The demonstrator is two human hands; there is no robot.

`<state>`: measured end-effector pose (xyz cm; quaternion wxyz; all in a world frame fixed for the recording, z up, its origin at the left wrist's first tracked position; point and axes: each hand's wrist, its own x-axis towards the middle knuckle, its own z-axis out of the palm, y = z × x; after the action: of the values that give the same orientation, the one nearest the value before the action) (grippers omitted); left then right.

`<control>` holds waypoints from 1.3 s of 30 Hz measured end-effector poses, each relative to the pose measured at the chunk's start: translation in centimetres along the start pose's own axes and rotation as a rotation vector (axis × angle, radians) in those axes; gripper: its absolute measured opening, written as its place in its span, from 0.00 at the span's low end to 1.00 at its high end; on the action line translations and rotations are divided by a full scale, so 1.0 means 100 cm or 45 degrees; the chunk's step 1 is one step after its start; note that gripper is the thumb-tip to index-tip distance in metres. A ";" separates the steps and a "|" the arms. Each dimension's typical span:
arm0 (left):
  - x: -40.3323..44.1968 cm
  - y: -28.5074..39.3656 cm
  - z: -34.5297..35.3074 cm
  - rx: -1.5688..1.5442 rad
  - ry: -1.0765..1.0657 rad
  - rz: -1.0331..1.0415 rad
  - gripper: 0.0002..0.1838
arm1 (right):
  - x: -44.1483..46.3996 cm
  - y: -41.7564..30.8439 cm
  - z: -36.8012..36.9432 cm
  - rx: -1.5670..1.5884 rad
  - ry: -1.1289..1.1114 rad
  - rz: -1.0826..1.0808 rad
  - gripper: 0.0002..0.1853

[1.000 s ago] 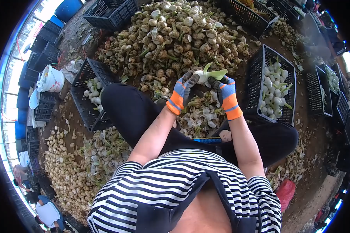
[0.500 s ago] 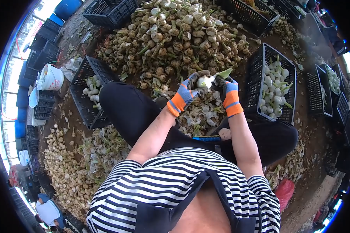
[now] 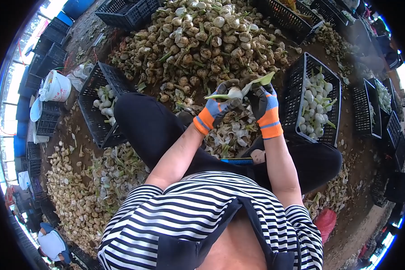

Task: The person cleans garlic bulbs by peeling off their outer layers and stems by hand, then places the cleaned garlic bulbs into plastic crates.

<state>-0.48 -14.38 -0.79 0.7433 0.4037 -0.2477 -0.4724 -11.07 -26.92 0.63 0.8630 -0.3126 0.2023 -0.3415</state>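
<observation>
Both hands wear grey, blue and orange gloves. My left hand [image 3: 220, 104] is closed around a pale bulb [image 3: 235, 93], and a green leaf sticks out past its fingers to the left. My right hand [image 3: 264, 99] grips the bulb's leafy top, whose broad green end [image 3: 266, 79] points up and right. Beyond the hands rises a large heap of brown, soil-stained bulbs [image 3: 207, 49]. Below them lies a pile of peeled skins and leaves [image 3: 231, 135] between the legs.
Black crates with white bulbs stand at right [image 3: 305, 63] and left [image 3: 91, 121]. More bulbs [image 3: 72, 193] and leaf scraps [image 3: 117, 177] cover the left floor. A white bucket [image 3: 57, 87] stands far left. A person [image 3: 52, 243] is at lower left.
The bulb has turned in my hands, and a strip of green leaf now sticks out on its left side. The green top has shifted slightly up and right.
</observation>
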 end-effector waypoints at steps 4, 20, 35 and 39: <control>0.001 0.004 0.000 0.084 -0.133 0.097 0.26 | -0.008 0.000 0.006 0.239 -0.022 0.158 0.11; 0.004 -0.006 -0.020 0.294 -0.100 0.235 0.33 | -0.010 -0.027 -0.030 -1.815 -0.112 -0.065 0.22; 0.000 -0.016 -0.020 0.529 0.039 0.188 0.22 | -0.018 -0.006 0.026 -2.536 -0.180 -0.292 0.20; 0.003 -0.027 -0.021 0.251 0.203 0.172 0.19 | 0.004 0.013 -0.016 -1.646 -0.102 0.153 0.24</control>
<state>-0.13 -14.46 -4.20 0.7474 0.4934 -0.2599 -0.3610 -11.11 -27.07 -1.40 0.5252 -0.7695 0.3520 -0.0899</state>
